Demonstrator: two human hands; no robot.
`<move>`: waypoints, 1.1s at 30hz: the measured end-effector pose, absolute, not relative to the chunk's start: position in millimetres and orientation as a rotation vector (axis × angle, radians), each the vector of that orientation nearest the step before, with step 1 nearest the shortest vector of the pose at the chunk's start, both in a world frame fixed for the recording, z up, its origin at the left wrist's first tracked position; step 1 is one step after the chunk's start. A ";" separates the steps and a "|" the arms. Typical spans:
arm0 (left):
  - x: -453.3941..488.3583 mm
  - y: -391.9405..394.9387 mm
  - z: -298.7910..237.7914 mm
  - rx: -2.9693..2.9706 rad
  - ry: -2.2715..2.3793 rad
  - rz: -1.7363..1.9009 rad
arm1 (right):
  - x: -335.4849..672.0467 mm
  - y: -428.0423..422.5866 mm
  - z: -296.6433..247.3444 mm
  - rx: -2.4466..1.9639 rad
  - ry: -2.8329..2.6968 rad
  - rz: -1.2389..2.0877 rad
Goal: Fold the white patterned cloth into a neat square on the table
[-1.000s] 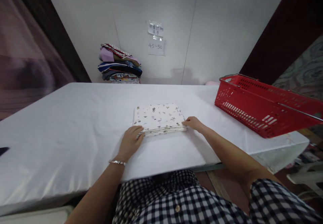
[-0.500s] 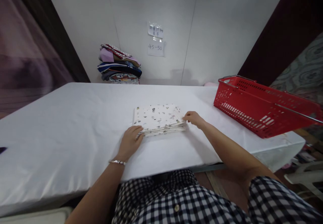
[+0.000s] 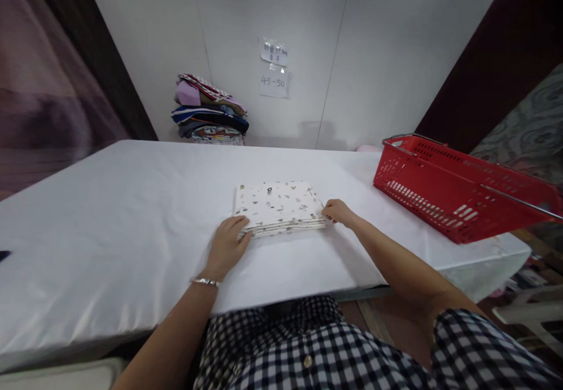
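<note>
A white cloth (image 3: 279, 203) printed with small dark and tan motifs lies folded into a layered rectangle on the white-covered table (image 3: 145, 220). At its near left corner, my left hand (image 3: 229, 238) is closed on the stacked layers, fingers on top and thumb at the front edge. My right hand (image 3: 338, 212) pinches the near right corner between thumb and fingers. Several folded edges show along the front side between the two hands.
A red plastic basket (image 3: 440, 187) with metal handles stands on the table's right side. Against the back wall is a stack of folded fabrics (image 3: 211, 111). Two paper signs (image 3: 273, 82) are taped to the wall above.
My right hand has drawn the cloth's near right corner slightly down, and the top layers there lie flatter. My left hand stays at its corner.
</note>
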State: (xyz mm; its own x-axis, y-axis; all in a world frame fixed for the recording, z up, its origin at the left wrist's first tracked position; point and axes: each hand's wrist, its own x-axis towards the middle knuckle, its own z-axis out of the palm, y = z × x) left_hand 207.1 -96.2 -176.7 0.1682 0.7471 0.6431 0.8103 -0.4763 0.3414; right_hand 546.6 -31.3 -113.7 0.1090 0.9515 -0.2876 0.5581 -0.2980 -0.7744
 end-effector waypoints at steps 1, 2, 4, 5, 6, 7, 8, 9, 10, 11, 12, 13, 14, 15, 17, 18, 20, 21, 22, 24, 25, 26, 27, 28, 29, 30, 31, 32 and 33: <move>207.1 -96.3 -176.8 -2.332 -1.579 -1.212 | 546.2 -30.5 -111.4 -1.900 -1.461 1.086; 207.1 -96.4 -176.9 -2.328 -1.594 -1.213 | 545.7 -29.5 -109.0 -1.885 -1.451 1.104; 207.3 -96.9 -176.6 -2.321 -1.622 -1.215 | 544.6 -27.0 -103.8 -1.839 -1.416 1.169; 207.4 -97.3 -176.1 -2.315 -1.638 -1.213 | 544.0 -25.6 -101.3 -1.810 -1.393 1.213; 207.5 -97.9 -175.5 -2.308 -1.658 -1.210 | 543.4 -24.4 -99.0 -1.775 -1.368 1.259; 207.5 -98.5 -174.6 -2.300 -1.682 -1.205 | 542.9 -23.5 -97.1 -1.738 -1.343 1.304; 207.5 -99.3 -173.5 -2.288 -1.708 -1.201 | 542.3 -23.1 -96.0 -1.700 -1.320 1.344; 207.4 -100.2 -172.4 -2.270 -1.738 -1.200 | 541.7 -23.2 -95.8 -1.665 -1.300 1.376; 207.2 -101.2 -171.2 -2.245 -1.771 -1.203 | 541.1 -24.0 -96.9 -1.639 -1.283 1.402; 207.0 -102.1 -170.1 -2.215 -1.808 -1.207 | 540.5 -25.3 -99.3 -1.624 -1.272 1.426; 206.8 -103.0 -169.3 -2.184 -1.845 -1.207 | 539.7 -27.1 -102.9 -1.624 -1.265 1.449; 206.5 -103.9 -168.7 -2.157 -1.880 -1.202 | 539.0 -29.3 -107.2 -1.636 -1.261 1.472; 206.3 -104.6 -168.5 -2.139 -1.908 -1.191 | 538.3 -31.5 -111.9 -1.658 -1.264 1.479; 206.0 -105.2 -168.7 -2.135 -1.925 -1.175 | 537.8 -33.5 -116.4 -1.685 -1.270 1.469; 205.5 -106.0 -170.0 -2.160 -1.919 -1.144 | 537.5 -36.4 -122.2 -1.732 -1.291 1.407; 205.1 -106.1 -170.8 -2.177 -1.903 -1.139 | 537.8 -37.0 -122.9 -1.728 -1.292 1.384; 204.3 -106.1 -171.8 -2.194 -1.863 -1.154 | 539.3 -36.7 -119.7 -1.643 -1.258 1.411; 204.1 -106.1 -171.7 -2.197 -1.838 -1.164 | 540.4 -36.1 -116.4 -1.579 -1.223 1.454; 204.4 -106.1 -170.9 -2.197 -1.813 -1.167 | 541.4 -35.2 -112.5 -1.517 -1.185 1.496; 207.3 -106.4 -167.2 -2.196 -1.765 -1.137 | 542.7 -33.2 -104.5 -1.438 -1.123 1.555; 210.7 -106.8 -164.4 -2.204 -1.743 -1.103 | 542.8 -32.1 -101.1 -1.432 -1.108 1.566; 215.7 -107.1 -161.2 -2.219 -1.724 -1.062 | 542.4 -31.1 -98.2 -1.425 -1.094 1.578; 222.5 -107.4 -157.6 -2.239 -1.707 -1.023 | 541.4 -30.0 -95.9 -1.418 -1.084 1.586; 231.2 -107.4 -154.0 -2.264 -1.692 -0.990 | 540.0 -29.0 -94.0 -1.409 -1.077 1.593; 241.7 -107.0 -150.6 -2.291 -1.681 -0.965 | 538.2 -28.0 -92.2 -1.399 -1.070 1.597; 253.8 -106.2 -147.5 -2.314 -1.674 -0.950 | 536.2 -27.1 -90.4 -1.389 -1.061 1.599; 267.1 -104.7 -145.0 -2.330 -1.678 -0.942 | 534.0 -26.4 -88.5 -1.379 -1.054 1.602; 281.1 -102.6 -142.9 -2.340 -1.681 -0.938 | 532.0 -25.8 -86.3 -1.364 -1.045 1.611; 295.3 -99.8 -141.4 -2.347 -1.685 -0.934 | 530.2 -25.3 -84.0 -1.346 -1.031 1.623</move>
